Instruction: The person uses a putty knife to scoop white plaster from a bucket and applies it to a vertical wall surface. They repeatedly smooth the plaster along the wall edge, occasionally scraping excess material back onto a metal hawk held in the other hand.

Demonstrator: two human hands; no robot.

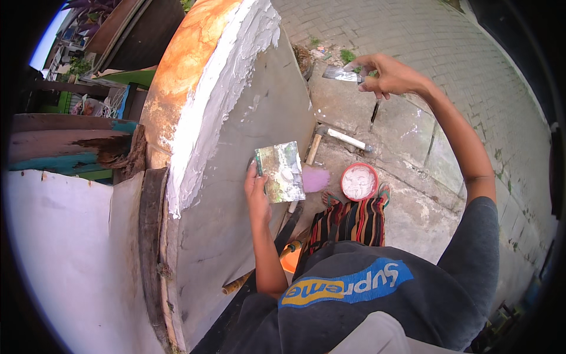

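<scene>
My left hand [257,190] is closed on the edge of a stained rectangular plate [282,172], smeared with white and greenish-brown patches. Out at the right, my right hand [386,75] grips a putty knife [343,74], its metal blade pointing left. To the left of both hands rises a grey wall [236,153], whose upper edge carries a thick, rough band of white putty [203,112]. By my feet stands a red-rimmed bucket [359,182] holding whitish paste.
A white pipe with grey fittings [346,139] lies on the concrete near the wall's base. Paving blocks [365,26] stretch beyond. Left of the wall are weathered boards [76,141] and a white sheet [59,236]. An orange container [290,259] sits beside my body.
</scene>
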